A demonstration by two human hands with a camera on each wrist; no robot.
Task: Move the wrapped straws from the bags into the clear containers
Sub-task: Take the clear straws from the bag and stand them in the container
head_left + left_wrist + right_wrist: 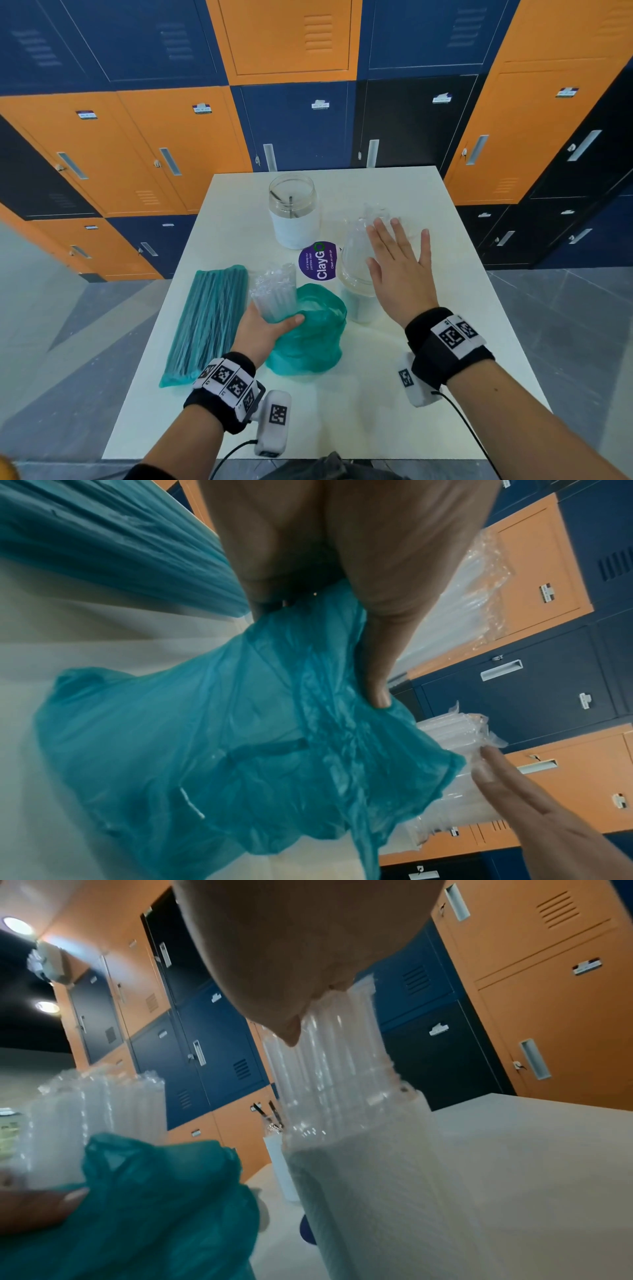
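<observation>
Up close, the left hand [265, 329] has its fingers [377, 693] and thumb curled round a bundle of wrapped straws [274, 294], gripping it together with the crinkled rim of a thin teal bag [308, 335]. The straws stand upright out of the bag's mouth, each in a glossy clear sleeve with a frilled, crimped top. The bag itself is soft translucent film, slumped in folds on the table [376, 394].

The right hand [400, 274] is spread flat, fingers [291, 1034] straight and released, its palm pressing on the tops of a second clump of wrapped straws [359, 246] that stands in a clear container [356, 305] at about 3 o'clock from the bag. That container is a round transparent jar with a white textured wrap round its lower half.

At 12 o'clock, well apart from both hands, stands another clear jar [294, 212] with the same white wrap, holding two dark thin sticks. Between the two jars lies a round purple sticker [318, 262] reading ClayGo. At 9 o'clock of the left hand, a long flat teal bag [209, 325] lies full of straws, ribbed by their parallel lengths.

Orange and navy metal lockers [171, 137] stand behind the table.
</observation>
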